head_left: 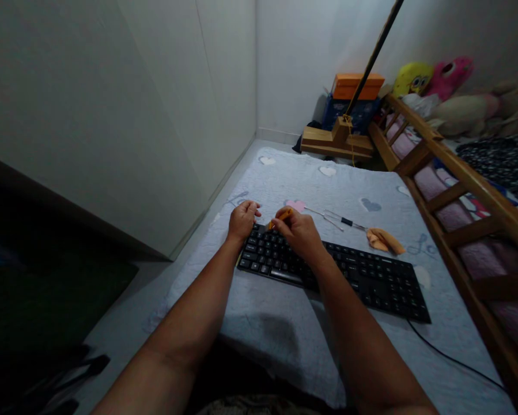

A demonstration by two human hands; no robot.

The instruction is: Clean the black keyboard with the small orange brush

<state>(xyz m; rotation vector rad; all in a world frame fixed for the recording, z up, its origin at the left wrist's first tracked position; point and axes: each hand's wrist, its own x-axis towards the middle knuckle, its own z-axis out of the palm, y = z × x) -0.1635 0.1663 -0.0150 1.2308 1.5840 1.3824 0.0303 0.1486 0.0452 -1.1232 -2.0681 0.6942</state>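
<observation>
A black keyboard [366,276] lies on a pale blue cloth with heart patterns [293,173]. At its upper left corner, my left hand [242,221] is closed around the edge, fingers curled. Pinched in my right hand [302,233] is a small orange-handled brush [286,215], its pale tip down at the keys near the top left. My right fingers partly cover the brush and the keys beneath. Behind the keyboard lie a thin white swab-like stick [334,224], metal tweezers-like prongs with a black band [346,221] and a folded orange cloth [384,241].
The keyboard's cable [453,360] runs off toward the lower right. A wooden bed rail [466,167] borders the right side, and a pale cabinet panel [155,115] stands at the left. A wooden stand [336,138] with a pole and stacked boxes [357,86] are at the back.
</observation>
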